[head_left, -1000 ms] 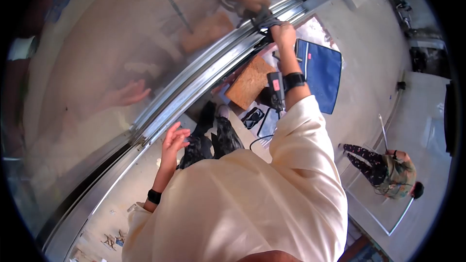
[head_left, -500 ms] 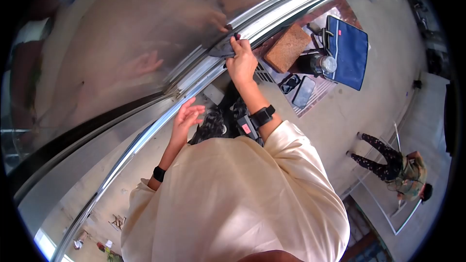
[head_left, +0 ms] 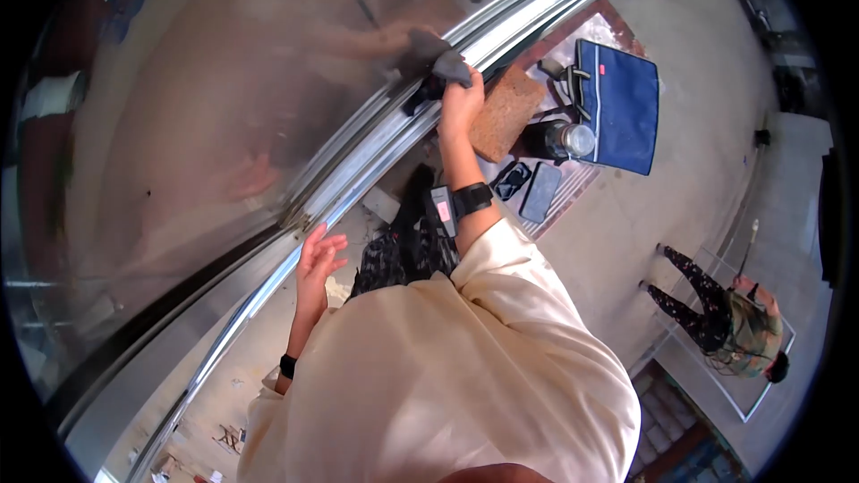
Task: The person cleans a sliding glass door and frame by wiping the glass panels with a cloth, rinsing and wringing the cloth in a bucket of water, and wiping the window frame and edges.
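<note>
My right hand grips a dark grey cloth at the metal window track, against the foot of the glass pane. Part of the cloth is hidden by the fingers, and its reflection shows in the pane. My left hand hovers near the track's lower part with its fingers spread and nothing in them. A brick lies just right of my right hand.
Past the brick are a blue bag, a dark bottle with a clear lid, a phone and a black strap-like item. Another person stands at the right beside a metal frame.
My right hand has moved the cloth up and to the right along the track. My left hand stays open. The other person's arms and the long tool there have shifted.
</note>
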The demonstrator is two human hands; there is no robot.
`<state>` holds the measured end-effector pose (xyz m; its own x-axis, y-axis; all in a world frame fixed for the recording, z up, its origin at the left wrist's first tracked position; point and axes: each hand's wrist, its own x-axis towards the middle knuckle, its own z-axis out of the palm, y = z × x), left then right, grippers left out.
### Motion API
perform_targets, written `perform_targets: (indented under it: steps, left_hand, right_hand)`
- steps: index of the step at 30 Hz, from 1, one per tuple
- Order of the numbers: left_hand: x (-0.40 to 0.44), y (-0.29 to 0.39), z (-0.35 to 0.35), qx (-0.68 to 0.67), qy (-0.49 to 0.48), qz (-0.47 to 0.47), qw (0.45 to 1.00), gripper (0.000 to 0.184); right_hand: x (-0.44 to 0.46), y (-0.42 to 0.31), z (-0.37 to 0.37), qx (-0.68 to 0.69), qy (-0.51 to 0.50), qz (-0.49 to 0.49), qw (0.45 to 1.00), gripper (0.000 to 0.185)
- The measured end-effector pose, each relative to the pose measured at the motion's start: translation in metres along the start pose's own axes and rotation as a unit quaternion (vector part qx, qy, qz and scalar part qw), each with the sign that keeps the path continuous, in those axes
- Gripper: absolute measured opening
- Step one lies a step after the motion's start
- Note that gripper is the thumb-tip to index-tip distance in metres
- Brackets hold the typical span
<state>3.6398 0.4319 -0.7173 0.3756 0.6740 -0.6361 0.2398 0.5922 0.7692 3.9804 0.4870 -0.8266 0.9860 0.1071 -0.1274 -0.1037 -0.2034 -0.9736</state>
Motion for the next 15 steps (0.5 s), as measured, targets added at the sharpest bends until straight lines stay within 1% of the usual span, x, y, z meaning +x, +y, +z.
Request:
perform_targets:
  steps: [1, 2, 4, 5, 6, 7, 9, 10, 12, 13, 14, 15]
  left_hand:
    - [0.005, -0.001, 0.005, 0.001, -0.007, 0.000, 1.000, 0.043]
    - [0.010, -0.003, 0.011, 0.004, -0.016, 0.004, 1.000, 0.043]
    - [0.020, -0.003, 0.027, -0.001, -0.021, -0.014, 1.000, 0.043]
    - [0.025, 0.000, 0.035, 0.003, -0.025, -0.019, 1.000, 0.043]
    - [0.026, 0.023, 0.068, 0.010, -0.014, -0.029, 0.999, 0.043]
    - [0.031, 0.027, 0.079, 0.008, -0.013, -0.036, 0.999, 0.043]
    - [0.042, 0.031, 0.092, 0.011, -0.012, -0.046, 0.999, 0.043]
    - [0.046, 0.033, 0.098, 0.011, -0.013, -0.045, 0.999, 0.043]
    - [0.051, 0.037, 0.110, 0.004, -0.004, -0.048, 0.999, 0.044]
    - [0.051, 0.038, 0.113, 0.004, 0.007, -0.053, 0.999, 0.045]
    - [0.050, 0.039, 0.117, 0.005, 0.008, -0.053, 0.999, 0.045]
    - [0.051, 0.041, 0.122, 0.000, 0.018, -0.059, 0.998, 0.045]
  right_hand:
    - [0.030, -0.002, 0.001, 0.010, 0.029, 0.021, 0.999, 0.019]
    - [0.060, -0.003, -0.001, 0.012, 0.036, 0.041, 0.998, 0.025]
    - [0.118, -0.008, -0.005, 0.016, 0.047, 0.052, 0.997, 0.033]
    - [0.146, -0.012, -0.008, 0.032, 0.047, 0.078, 0.995, 0.035]
    - [0.196, -0.025, -0.008, 0.043, 0.036, 0.123, 0.991, 0.038]
    - [0.247, 0.005, -0.003, -0.007, 0.064, 0.051, 0.997, 0.041]
    - [0.275, -0.037, -0.010, -0.010, 0.081, 0.072, 0.994, 0.045]
    - [0.292, -0.047, -0.013, -0.003, 0.083, 0.084, 0.993, 0.048]
    - [0.339, -0.052, -0.013, -0.078, 0.118, 0.102, 0.985, 0.053]
    - [0.367, -0.041, -0.010, -0.062, 0.130, 0.087, 0.986, 0.058]
    - [0.387, -0.041, -0.011, -0.063, 0.120, 0.088, 0.987, 0.058]
    - [0.407, -0.048, -0.016, -0.056, 0.101, 0.114, 0.987, 0.052]
